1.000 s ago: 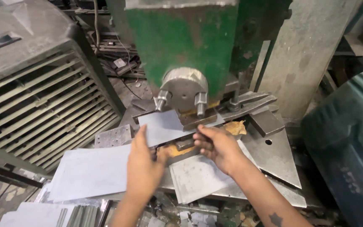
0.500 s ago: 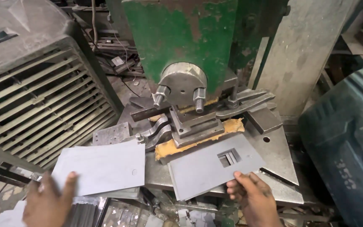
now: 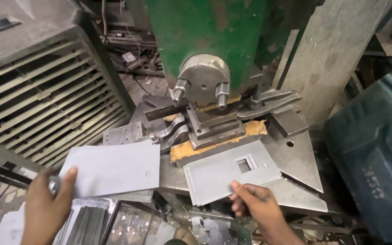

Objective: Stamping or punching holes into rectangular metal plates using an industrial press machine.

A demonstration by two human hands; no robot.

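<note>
Your right hand (image 3: 259,206) pinches the punched sheet (image 3: 232,171), stretching toward one o'clock; your left hand (image 3: 46,204) pinches the blank sheet (image 3: 114,169).

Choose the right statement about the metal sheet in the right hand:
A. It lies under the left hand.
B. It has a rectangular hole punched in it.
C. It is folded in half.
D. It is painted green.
B: the grey metal sheet pinched by the right hand shows a rectangular hole near its upper right part.

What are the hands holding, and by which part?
Left hand grips the plain sheet at its left end; right hand pinches the punched sheet at its near edge.
</note>
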